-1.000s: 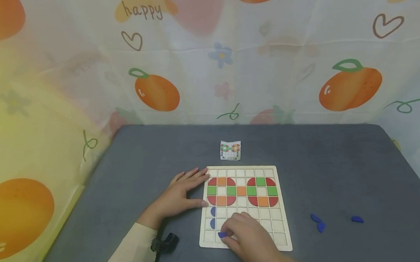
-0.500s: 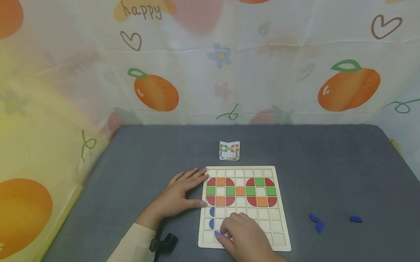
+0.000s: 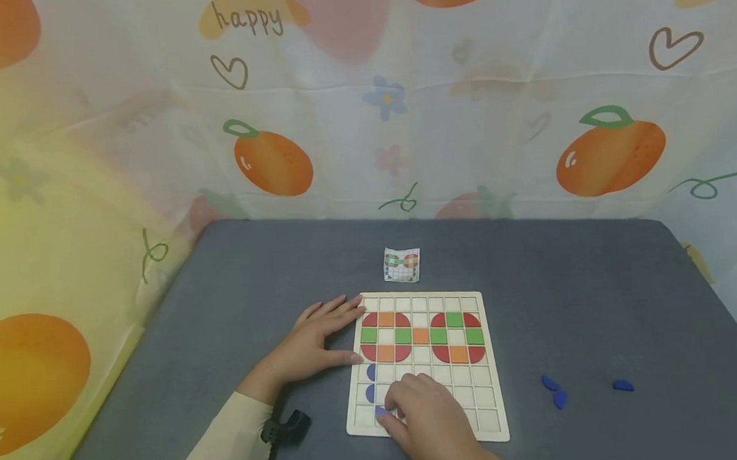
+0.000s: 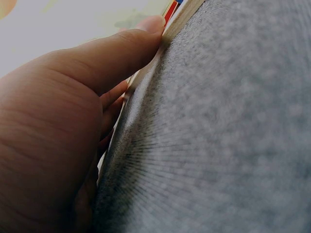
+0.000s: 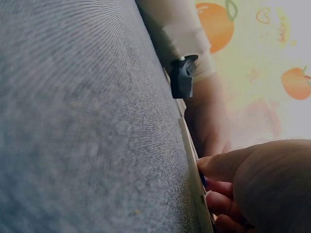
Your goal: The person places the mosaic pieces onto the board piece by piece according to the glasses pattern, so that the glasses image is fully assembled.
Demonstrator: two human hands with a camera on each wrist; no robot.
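Observation:
A wooden grid board (image 3: 357, 425) lies on the table, with red, orange and green tiles set in its upper rows. Two blue half-round pieces (image 3: 371, 394) sit in its left column. My left hand (image 3: 308, 344) spreads over the board's left edge, thumb and fingertips touching the rim; in the left wrist view the thumb (image 4: 121, 51) lies along that edge. Over the lower rows, my right hand (image 3: 431, 418) has curled fingers and pinches a blue piece (image 3: 381, 411) down at a bottom-row cell. Its thumb covers part of that piece.
Two blue pieces (image 3: 555, 391) lie close together right of the board, and another blue piece (image 3: 623, 385) lies farther right. Behind the board is a small printed pattern card (image 3: 401, 265). A black wrist device (image 3: 286, 427) hangs by the left sleeve. A printed curtain stands behind the table.
My right hand has brought the blue piece slightly left and down to the bottom-row cell, thumb now over it. My left hand stays at the edge; the whole view shifts slightly.

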